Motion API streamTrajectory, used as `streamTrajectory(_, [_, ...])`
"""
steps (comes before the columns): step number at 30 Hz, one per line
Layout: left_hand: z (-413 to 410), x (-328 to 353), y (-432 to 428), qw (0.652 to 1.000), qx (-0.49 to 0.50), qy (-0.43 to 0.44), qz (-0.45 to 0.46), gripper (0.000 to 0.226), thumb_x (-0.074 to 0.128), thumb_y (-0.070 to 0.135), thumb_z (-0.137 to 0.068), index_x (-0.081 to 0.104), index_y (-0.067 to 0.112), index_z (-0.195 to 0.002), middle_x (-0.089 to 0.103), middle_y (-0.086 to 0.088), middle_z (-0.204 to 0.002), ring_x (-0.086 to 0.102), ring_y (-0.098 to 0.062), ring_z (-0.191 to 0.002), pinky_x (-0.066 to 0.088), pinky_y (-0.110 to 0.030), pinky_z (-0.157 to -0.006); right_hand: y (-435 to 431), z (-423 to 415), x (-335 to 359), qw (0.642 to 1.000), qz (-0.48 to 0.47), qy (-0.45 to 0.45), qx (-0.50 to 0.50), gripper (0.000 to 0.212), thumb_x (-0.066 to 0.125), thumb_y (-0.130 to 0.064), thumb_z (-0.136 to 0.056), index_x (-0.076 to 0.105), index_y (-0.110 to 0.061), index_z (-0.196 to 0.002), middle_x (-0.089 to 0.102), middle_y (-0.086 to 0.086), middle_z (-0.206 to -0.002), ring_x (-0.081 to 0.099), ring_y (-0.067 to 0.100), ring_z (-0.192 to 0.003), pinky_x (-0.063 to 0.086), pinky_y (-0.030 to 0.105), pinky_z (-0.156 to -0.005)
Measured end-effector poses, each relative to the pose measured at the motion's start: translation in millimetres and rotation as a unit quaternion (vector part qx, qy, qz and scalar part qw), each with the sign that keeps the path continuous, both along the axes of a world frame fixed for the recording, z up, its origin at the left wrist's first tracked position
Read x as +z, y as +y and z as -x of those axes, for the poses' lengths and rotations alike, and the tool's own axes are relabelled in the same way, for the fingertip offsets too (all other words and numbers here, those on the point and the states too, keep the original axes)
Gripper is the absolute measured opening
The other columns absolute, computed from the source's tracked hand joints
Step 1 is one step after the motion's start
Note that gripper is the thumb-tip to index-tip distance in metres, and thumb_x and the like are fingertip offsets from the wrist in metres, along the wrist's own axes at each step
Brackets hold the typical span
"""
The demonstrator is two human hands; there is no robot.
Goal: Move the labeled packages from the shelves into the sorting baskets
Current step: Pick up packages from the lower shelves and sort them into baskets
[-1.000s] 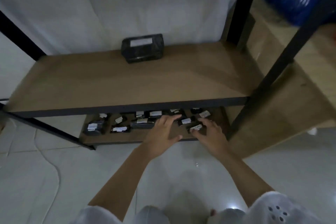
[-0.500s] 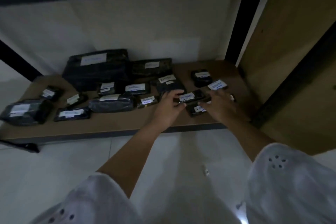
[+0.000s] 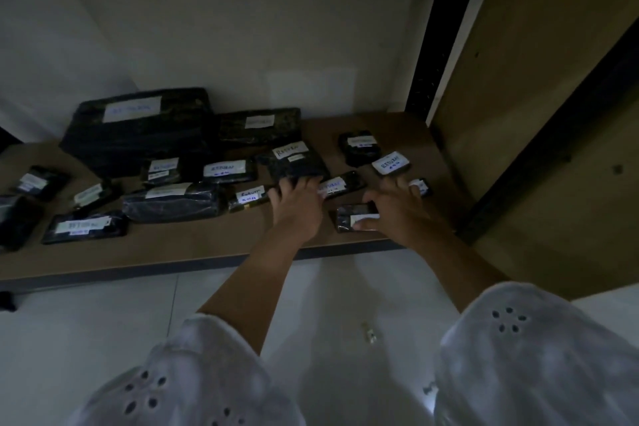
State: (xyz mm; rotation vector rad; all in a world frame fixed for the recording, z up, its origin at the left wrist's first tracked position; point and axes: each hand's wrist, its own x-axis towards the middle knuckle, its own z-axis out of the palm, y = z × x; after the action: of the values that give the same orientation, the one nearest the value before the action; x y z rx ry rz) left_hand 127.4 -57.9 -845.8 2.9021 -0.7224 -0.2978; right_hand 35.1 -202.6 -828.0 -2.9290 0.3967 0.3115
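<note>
Several black wrapped packages with white handwritten labels lie on the low wooden shelf [image 3: 193,245]. My left hand [image 3: 297,207] reaches over the shelf with fingers spread, the fingertips touching the front edge of a medium package [image 3: 294,162] labeled "Return". My right hand [image 3: 397,211] is spread flat to its right. Its thumb rests on the label of a small package [image 3: 349,218] near the shelf's front edge, and its fingertips reach toward a white-labeled packet [image 3: 390,162] and a tiny packet [image 3: 422,186]. Neither hand has lifted anything. No basket is in view.
A big package [image 3: 138,131] and a flat one [image 3: 259,126] stand at the back by the white wall. More small packages fill the shelf's left half [image 3: 83,226]. A black upright post [image 3: 435,45] and a wooden side panel [image 3: 536,114] close the right side. White tiled floor lies below.
The view dropped from the upper shelf to the low shelf. Both hands have moved a little farther in over the right-hand packages, the right thumb now on the small front package.
</note>
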Motion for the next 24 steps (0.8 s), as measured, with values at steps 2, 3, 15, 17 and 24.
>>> streamTrajectory(2, [-0.2, 0.4, -2.1, 0.999, 0.004, -0.017, -0.039, 0.046, 0.031, 0.029, -0.101, 0.026, 0.025, -0.147, 0.035, -0.004, -0.146, 0.021, -0.032, -0.133, 0.016, -0.046, -0.107, -2.0, 1.9, 3.1, 0.998, -0.056, -0.022, -0.020, 0.036, 0.063, -0.047, -0.084, 0.056, -0.025, -0.111, 0.054, 0.004, -0.120, 0.044, 0.024, -0.118, 0.029, 0.040, -0.097])
streamTrajectory(3, [-0.3, 1.5, -3.3, 0.999, 0.008, -0.018, -0.047, 0.047, 0.034, 0.032, -0.100, 0.026, 0.024, -0.146, 0.034, -0.007, -0.145, 0.021, -0.032, -0.134, 0.015, -0.046, -0.108, -3.0, 2.6, 3.9, 0.995, -0.085, -0.043, -0.043, 0.031, 0.064, -0.044, -0.085, 0.055, -0.025, -0.108, 0.059, 0.003, -0.115, 0.049, 0.024, -0.114, 0.030, 0.040, -0.098])
streamTrajectory(15, [1.7, 22.8, 11.6, 0.942, 0.087, 0.174, 0.274, 0.036, 0.060, 0.022, -0.091, 0.051, 0.013, -0.125, 0.059, -0.011, -0.123, 0.061, -0.022, -0.096, 0.047, -0.031, -0.080, -13.7, -7.2, 29.1, 0.912, -0.317, -0.157, -0.209, 0.035, 0.035, -0.036, -0.102, 0.045, -0.016, -0.130, 0.056, 0.012, -0.121, 0.056, 0.027, -0.097, 0.041, 0.031, -0.070])
streamTrajectory(17, [1.5, 33.1, 19.0, 0.874, 0.131, 0.253, 0.395, 0.030, 0.065, 0.017, -0.087, 0.054, 0.013, -0.115, 0.062, -0.009, -0.108, 0.061, -0.014, -0.070, 0.051, -0.026, -0.064, -11.5, -4.4, 40.1, 0.844, -0.445, -0.110, -0.278, 0.031, 0.041, -0.036, -0.101, 0.042, -0.024, -0.129, 0.056, 0.010, -0.113, 0.061, 0.024, -0.083, 0.048, 0.032, -0.063])
streamTrajectory(24, [42.0, 101.7, 57.3, 0.785, 0.202, 0.395, 0.432, 0.024, 0.057, 0.028, -0.093, 0.054, 0.016, -0.112, 0.066, -0.002, -0.094, 0.060, -0.008, -0.070, 0.048, -0.019, -0.062, 16.4, 35.0, 104.2, 0.750, -0.583, -0.046, -0.310, 0.037, 0.057, -0.002, -0.088, 0.049, -0.020, -0.119, 0.061, 0.012, -0.115, 0.064, 0.027, -0.086, 0.055, 0.036, -0.069])
